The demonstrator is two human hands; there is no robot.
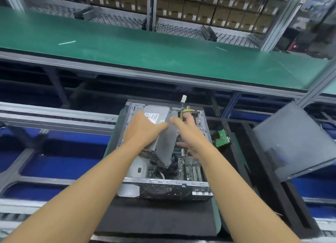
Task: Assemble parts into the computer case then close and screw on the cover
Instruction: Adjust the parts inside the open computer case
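An open grey computer case (pixel 163 188) lies on a black mat, its motherboard (pixel 192 168) showing inside. A grey metal power supply (pixel 164 142) is tilted above the case's left half, with yellow and black cables (pixel 184 113) trailing at its far end. My left hand (pixel 143 128) grips the power supply from the left, thumb across its top. My right hand (pixel 189 133) holds its right side, thumb on top and fingers beneath. The dark grey cover panel (pixel 294 141) leans at the right.
A hard drive with a green circuit board (pixel 222 138) lies right of the case on black foam. A green conveyor belt (pixel 163 48) runs across behind. Shelves of cardboard boxes (pixel 200 8) stand at the back. Blue bins (pixel 54 162) sit under the metal frame at left.
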